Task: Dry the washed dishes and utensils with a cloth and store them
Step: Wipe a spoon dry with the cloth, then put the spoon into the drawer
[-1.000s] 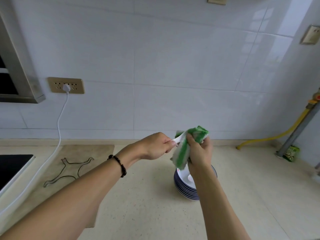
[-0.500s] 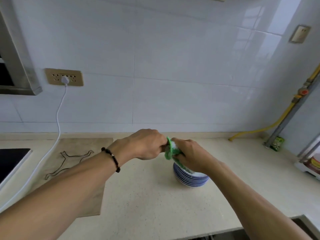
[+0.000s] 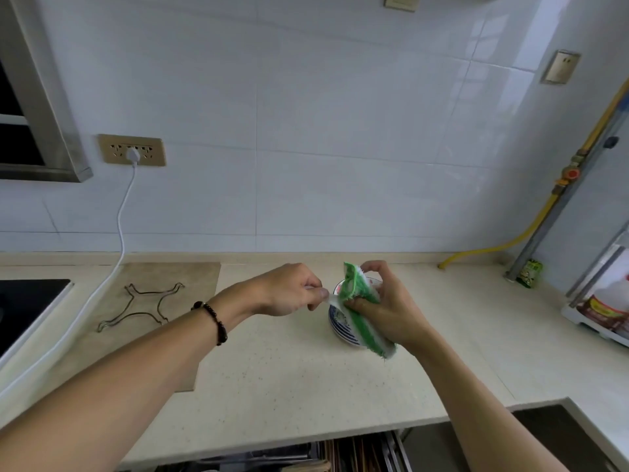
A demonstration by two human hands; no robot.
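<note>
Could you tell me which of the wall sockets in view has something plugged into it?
The wide socket strip on the left, above the wire trivet, holds a white plug. The two single plates further right show no plug.

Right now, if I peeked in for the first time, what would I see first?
First you'd spot the bright green-and-white cloth at the middle of the pale counter, bunched in the right hand around a small white spoon that the left hand pinches. Right beneath sits a stack of blue-rimmed white plates. At the left lies a bent wire trivet.
</note>
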